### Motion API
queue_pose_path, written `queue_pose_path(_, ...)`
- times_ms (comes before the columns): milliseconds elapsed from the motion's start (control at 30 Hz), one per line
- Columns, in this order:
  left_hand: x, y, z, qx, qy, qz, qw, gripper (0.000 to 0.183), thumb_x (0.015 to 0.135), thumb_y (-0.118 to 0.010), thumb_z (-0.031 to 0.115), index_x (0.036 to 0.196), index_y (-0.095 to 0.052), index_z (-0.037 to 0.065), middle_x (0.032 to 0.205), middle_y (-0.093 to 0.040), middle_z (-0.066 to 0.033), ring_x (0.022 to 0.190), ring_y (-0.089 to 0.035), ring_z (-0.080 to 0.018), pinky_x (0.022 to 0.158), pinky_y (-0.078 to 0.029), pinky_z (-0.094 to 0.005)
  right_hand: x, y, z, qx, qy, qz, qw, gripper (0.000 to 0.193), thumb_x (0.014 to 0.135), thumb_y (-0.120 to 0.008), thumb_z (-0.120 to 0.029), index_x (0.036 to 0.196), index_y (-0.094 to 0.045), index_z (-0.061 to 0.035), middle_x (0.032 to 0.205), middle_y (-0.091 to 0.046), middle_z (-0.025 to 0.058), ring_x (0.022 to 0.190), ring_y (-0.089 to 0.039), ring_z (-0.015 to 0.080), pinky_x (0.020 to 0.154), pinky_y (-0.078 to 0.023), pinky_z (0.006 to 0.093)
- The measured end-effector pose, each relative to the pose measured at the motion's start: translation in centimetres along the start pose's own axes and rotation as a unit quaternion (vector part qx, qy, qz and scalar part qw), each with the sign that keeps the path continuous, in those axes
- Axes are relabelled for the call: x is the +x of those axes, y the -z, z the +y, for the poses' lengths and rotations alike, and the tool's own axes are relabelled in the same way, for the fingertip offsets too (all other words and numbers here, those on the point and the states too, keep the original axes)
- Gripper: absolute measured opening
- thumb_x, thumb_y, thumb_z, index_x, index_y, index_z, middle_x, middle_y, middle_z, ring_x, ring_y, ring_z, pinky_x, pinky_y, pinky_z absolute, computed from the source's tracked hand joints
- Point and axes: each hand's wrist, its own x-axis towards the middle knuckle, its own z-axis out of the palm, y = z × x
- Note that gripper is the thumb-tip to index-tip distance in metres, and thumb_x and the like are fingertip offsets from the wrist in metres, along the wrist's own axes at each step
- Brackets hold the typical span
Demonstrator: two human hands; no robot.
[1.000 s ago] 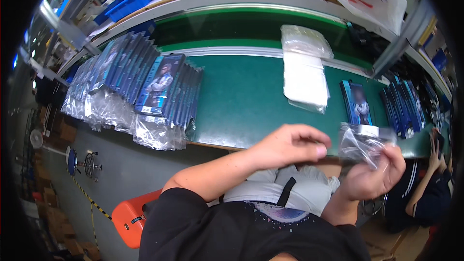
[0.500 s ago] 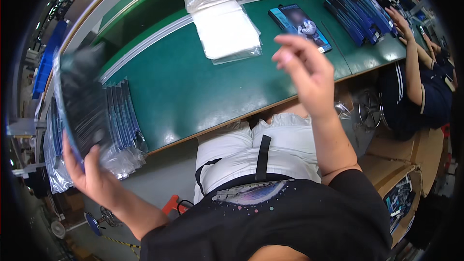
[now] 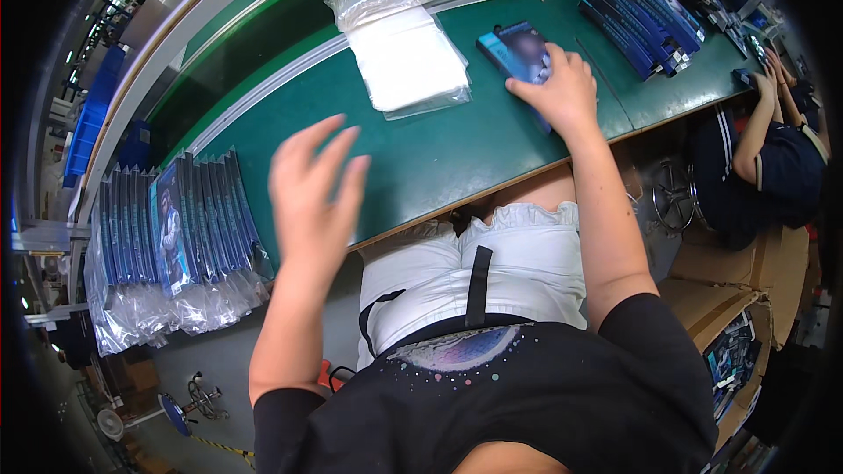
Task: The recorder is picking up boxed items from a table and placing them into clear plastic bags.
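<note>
My right hand (image 3: 566,96) grips a thin, dark blue printed box (image 3: 502,54) at the right of the green table, thumb on its near left edge and fingers over the far side. The hand covers much of that box. Over the table's front edge my left hand (image 3: 312,193) is raised, fingers spread with nothing in them, slightly blurred. To its left stands a row of similar boxes in clear plastic bags (image 3: 171,219), the loose bag ends hanging toward me. A stack of clear, flat plastic bags (image 3: 408,61) lies at the table's far middle.
More unbagged boxes (image 3: 641,17) lean in a fanned pile at the far right. Beside it, a co-worker's hand (image 3: 766,88) holds a dark item. An open cardboard box (image 3: 738,360) with blue packages stands at the lower right. A metal rail (image 3: 263,92) edges the table's back.
My left hand has let go of a bagged box, now in the left row, and moved right. My right hand has come down and taken hold of the blue box. The co-worker's hand has moved nearer the edge.
</note>
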Motion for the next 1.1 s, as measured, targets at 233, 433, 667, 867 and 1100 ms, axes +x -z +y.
queue_pose_path(233, 3.0, -8.8, -2.9, -0.044, -0.052, -0.053, 0.996, 0.021, 0.079, -0.063, 0.001, 0.1, -0.067, 0.005, 0.083, -0.057, -0.0115, 0.075, -0.058, -0.0263, 0.067, -0.048, -0.0341, -5.2, 2.9, -0.3, 0.546, -0.082, -0.084, 0.829, 0.076, 0.077, -0.066, -0.055, 0.127, -0.045, -0.0018, 0.1, -0.057, 0.0189, 0.087, -0.059, 0.0245, 0.069, -0.051, 0.0331)
queue_pose_path(433, 4.1, -8.1, -2.4, -0.167, 0.065, -0.068, 0.982, 0.013, 0.08, -0.065, 0.004, 0.093, -0.068, 0.001, 0.081, -0.056, -0.0099, 0.071, -0.058, -0.022, 0.063, -0.048, -0.0314, -6.6, 1.1, 0.1, 0.849, -0.103, -0.335, 0.396, 0.039, 0.097, -0.048, -0.027, 0.123, -0.046, 0.0023, 0.094, -0.06, 0.0115, 0.075, -0.06, 0.0131, 0.059, -0.05, 0.0239)
queue_pose_path(667, 4.9, -8.0, -3.2, -0.232, 0.119, -0.117, 0.958, 0.013, 0.08, -0.067, 0.005, 0.092, -0.071, 0.002, 0.082, -0.057, -0.0074, 0.071, -0.056, -0.0156, 0.062, -0.046, -0.0279, -4.9, 0.6, -4.4, 0.773, -0.07, -0.457, 0.435, 0.07, 0.081, -0.065, -0.009, 0.137, -0.028, 0.0114, 0.12, -0.056, 0.0203, 0.098, -0.063, 0.0205, 0.086, -0.051, 0.0288)
queue_pose_path(867, 5.4, -6.5, -4.0, -0.311, 0.35, -0.188, 0.864, 0.015, 0.083, -0.065, 0.007, 0.095, -0.07, -0.001, 0.08, -0.065, -0.0062, 0.068, -0.06, -0.0114, 0.06, -0.05, -0.0236, -3.8, 0.4, -4.0, 0.743, -0.092, -0.451, 0.486, 0.059, 0.08, -0.065, -0.004, 0.131, -0.04, 0.0107, 0.116, -0.059, 0.0193, 0.098, -0.064, 0.0196, 0.086, -0.051, 0.0292)
queue_pose_path(1100, 5.1, -6.3, -3.6, -0.351, 0.333, -0.172, 0.858, 0.018, 0.083, -0.061, 0.004, 0.097, -0.068, -0.005, 0.078, -0.067, -0.0082, 0.068, -0.062, -0.0112, 0.063, -0.051, -0.0237, -4.5, 0.1, -4.3, 0.732, -0.084, -0.382, 0.559, 0.057, 0.081, -0.065, -0.005, 0.13, -0.04, 0.0085, 0.113, -0.06, 0.016, 0.097, -0.063, 0.017, 0.085, -0.05, 0.0282)
